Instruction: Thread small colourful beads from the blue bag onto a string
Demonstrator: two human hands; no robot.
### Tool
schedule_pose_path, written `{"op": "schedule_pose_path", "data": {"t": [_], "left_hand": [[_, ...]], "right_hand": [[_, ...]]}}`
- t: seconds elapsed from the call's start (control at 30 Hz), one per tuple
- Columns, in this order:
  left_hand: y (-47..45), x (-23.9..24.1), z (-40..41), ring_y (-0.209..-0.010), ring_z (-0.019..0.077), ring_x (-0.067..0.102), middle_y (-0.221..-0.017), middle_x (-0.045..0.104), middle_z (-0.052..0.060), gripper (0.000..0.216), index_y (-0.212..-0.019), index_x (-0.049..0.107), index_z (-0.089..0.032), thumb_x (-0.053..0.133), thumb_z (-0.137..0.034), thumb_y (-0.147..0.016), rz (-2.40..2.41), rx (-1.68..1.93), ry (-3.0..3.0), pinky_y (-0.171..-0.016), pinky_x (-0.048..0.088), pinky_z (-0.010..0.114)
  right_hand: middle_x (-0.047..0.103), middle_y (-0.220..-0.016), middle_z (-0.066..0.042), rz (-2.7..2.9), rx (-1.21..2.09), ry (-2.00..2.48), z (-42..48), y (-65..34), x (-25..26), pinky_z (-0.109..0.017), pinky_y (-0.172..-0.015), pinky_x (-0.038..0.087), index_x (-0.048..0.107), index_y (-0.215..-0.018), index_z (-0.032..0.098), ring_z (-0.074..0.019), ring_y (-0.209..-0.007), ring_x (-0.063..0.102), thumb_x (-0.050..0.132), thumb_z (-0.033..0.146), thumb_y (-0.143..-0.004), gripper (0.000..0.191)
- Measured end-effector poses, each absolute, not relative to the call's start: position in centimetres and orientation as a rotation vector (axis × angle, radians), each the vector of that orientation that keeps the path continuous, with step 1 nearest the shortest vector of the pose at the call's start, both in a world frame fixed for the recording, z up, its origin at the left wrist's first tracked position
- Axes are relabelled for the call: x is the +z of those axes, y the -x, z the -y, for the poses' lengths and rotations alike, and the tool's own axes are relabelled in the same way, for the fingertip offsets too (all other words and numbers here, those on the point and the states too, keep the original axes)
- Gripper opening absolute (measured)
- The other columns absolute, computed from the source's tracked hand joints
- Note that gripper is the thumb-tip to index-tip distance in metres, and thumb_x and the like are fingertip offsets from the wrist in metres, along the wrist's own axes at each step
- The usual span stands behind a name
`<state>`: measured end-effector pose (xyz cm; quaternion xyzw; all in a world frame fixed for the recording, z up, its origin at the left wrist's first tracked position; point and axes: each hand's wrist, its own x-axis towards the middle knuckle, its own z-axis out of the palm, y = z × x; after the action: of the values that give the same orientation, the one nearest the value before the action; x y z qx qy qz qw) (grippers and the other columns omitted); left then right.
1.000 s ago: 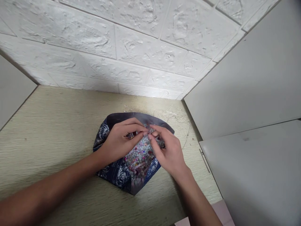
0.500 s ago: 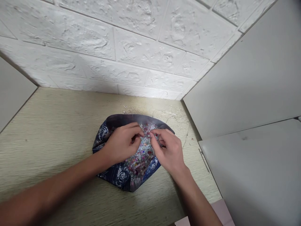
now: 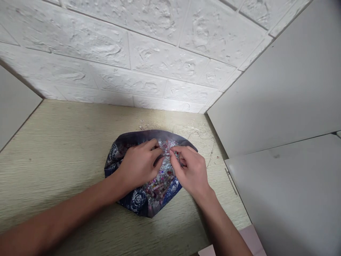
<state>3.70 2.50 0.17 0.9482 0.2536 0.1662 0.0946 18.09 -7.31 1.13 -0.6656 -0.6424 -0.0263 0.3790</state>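
The left hand (image 3: 140, 165) and right hand (image 3: 190, 170) were close together, fingertips down among small coloured beads (image 3: 160, 185), though I couldn't quite tell whether they pinched any. The beads lay on a navy rose-printed cloth (image 3: 135, 201) near the back edge of the wood-grain desk (image 3: 58, 167).

The wood-grain surface (image 3: 61, 153) offers a wide passage left of the dark printed cloth (image 3: 114, 167), up to a grey side panel (image 3: 16, 106). Right of the cloth, a narrower strip runs beside a large grey panel (image 3: 279, 106), with fine threads (image 3: 199, 133) across it. A white brick-effect wall (image 3: 160, 60) closes the far side.
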Motion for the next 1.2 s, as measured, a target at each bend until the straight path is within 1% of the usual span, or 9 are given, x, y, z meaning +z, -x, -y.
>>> {"op": "schedule_pose_path", "data": {"t": [0.17,0.27,0.33,0.43,0.57,0.7,0.87,1.07,1.2], "left_hand": [[-3.8,0.0,-3.0,-0.074,0.0168,0.062,-0.092,0.06,0.003,0.02,-0.082,0.062,-0.019,0.046,-0.027,-0.091,-0.678,0.435,-2.714,-0.055,0.04,0.027],[-3.9,0.4,-3.4,-0.08,0.0156,0.061,-0.095,0.06,0.003,0.019,-0.088,0.061,-0.018,0.045,-0.026,-0.093,-0.635,0.504,-2.486,-0.067,0.045,0.027],[-3.9,0.7,-3.6,-0.082,0.0144,0.06,-0.09,0.061,0.002,0.017,-0.089,0.059,-0.017,0.045,-0.027,-0.093,-0.625,0.595,-2.274,-0.073,0.046,0.027],[-4.0,1.1,-3.9,-0.076,0.0125,0.059,-0.079,0.062,0.0,0.015,-0.089,0.059,-0.017,0.05,-0.029,-0.091,-0.637,0.666,-2.028,-0.069,0.046,0.024],[-3.9,1.0,-4.0,-0.072,0.0119,0.059,-0.077,0.065,0.0,0.015,-0.089,0.063,-0.017,0.056,-0.03,-0.088,-0.603,0.629,-1.881,-0.063,0.046,0.021],[-3.9,1.0,-4.0,-0.075,0.0128,0.061,-0.08,0.068,0.001,0.013,-0.09,0.065,-0.017,0.062,-0.028,-0.084,-0.579,0.611,-1.791,-0.065,0.047,0.022],[-3.9,0.9,-4.0,-0.075,0.0119,0.062,-0.078,0.068,0.001,0.013,-0.088,0.066,-0.017,0.067,-0.028,-0.081,-0.549,0.625,-1.684,-0.067,0.049,0.021],[-3.8,0.7,-4.1,-0.076,0.0118,0.064,-0.079,0.069,0.001,0.012,-0.088,0.066,-0.018,0.067,-0.028,-0.081,-0.525,0.608,-1.641,-0.068,0.05,0.021],[-3.9,0.9,-4.0,-0.076,0.0128,0.064,-0.079,0.069,0.001,0.013,-0.086,0.066,-0.017,0.067,-0.029,-0.08,-0.534,0.612,-1.669,-0.068,0.051,0.022]], "right_hand": [[0.062,-0.067,-0.002,1.639,-0.08,1.71,7.3,-18.1,1.1,-0.026,-0.057,0.041,0.065,-0.092,0.013,-0.0127,-0.06,0.051,0.054,0.019,-0.089,0.013],[0.062,-0.069,-0.002,1.627,-0.092,1.708,7.3,-18.1,1.0,-0.026,-0.057,0.041,0.064,-0.093,0.013,-0.0126,-0.061,0.051,0.054,0.019,-0.089,0.013],[0.061,-0.068,-0.001,1.617,-0.095,1.711,7.4,-18.1,1.0,-0.026,-0.057,0.042,0.065,-0.093,0.014,-0.0123,-0.06,0.05,0.054,0.02,-0.089,0.013],[0.057,-0.062,0.001,1.588,-0.087,1.728,7.4,-18.0,0.9,-0.024,-0.054,0.042,0.065,-0.094,0.015,-0.0114,-0.056,0.049,0.054,0.021,-0.089,0.014],[0.052,-0.055,0.003,1.575,-0.09,1.725,7.4,-18.0,0.7,-0.023,-0.05,0.039,0.066,-0.095,0.015,-0.0105,-0.051,0.047,0.054,0.022,-0.089,0.015],[0.05,-0.054,0.003,1.587,-0.118,1.675,7.4,-18.0,0.8,-0.023,-0.049,0.038,0.066,-0.094,0.015,-0.0102,-0.051,0.046,0.056,0.019,-0.088,0.013],[0.056,-0.058,0.002,1.606,-0.107,1.654,7.4,-17.9,1.0,-0.024,-0.05,0.039,0.065,-0.094,0.015,-0.0104,-0.052,0.047,0.057,0.017,-0.087,0.011],[0.057,-0.059,0.002,1.612,-0.111,1.649,7.4,-18.0,1.0,-0.023,-0.05,0.039,0.065,-0.093,0.015,-0.0099,-0.052,0.048,0.057,0.017,-0.087,0.011],[0.053,-0.055,0.003,1.617,-0.115,1.658,7.4,-18.0,1.0,-0.024,-0.049,0.039,0.065,-0.094,0.015,-0.0104,-0.051,0.047,0.056,0.018,-0.087,0.011]]}}
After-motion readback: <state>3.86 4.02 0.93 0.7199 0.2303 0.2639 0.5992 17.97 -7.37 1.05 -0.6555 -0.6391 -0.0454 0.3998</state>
